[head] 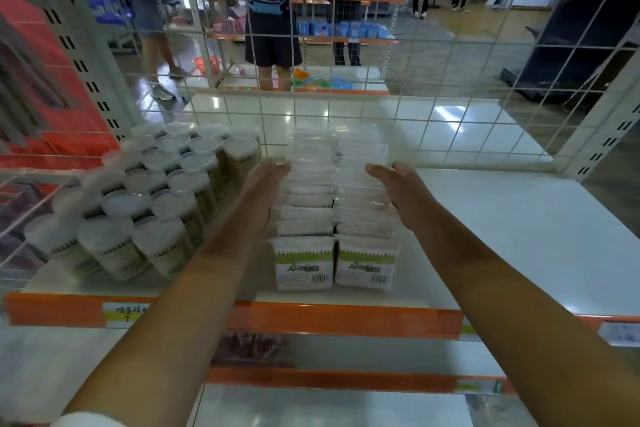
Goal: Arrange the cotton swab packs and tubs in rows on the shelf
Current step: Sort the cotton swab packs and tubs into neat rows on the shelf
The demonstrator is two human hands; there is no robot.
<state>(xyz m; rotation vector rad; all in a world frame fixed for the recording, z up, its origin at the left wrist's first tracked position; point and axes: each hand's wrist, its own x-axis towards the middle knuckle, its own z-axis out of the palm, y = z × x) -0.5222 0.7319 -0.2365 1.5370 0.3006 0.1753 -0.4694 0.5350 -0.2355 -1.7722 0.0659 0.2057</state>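
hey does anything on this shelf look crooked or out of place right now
Nothing is spilled or damaged. The two rows of cotton swab packs run straight between the left hand and right hand. The tubs stand upright, but their block runs at a slant to the shelf's orange front edge.

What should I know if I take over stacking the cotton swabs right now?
Left hand: flat and open, pressing the left side of the packs.
Right hand: flat and open, pressing their right side.
Packs stand in two rows mid-shelf, running from the front back to the wire grid.
Tubs are grouped in rows on the left.
Done: both kinds are on the shelf.
Left: square up the packs, then let go.
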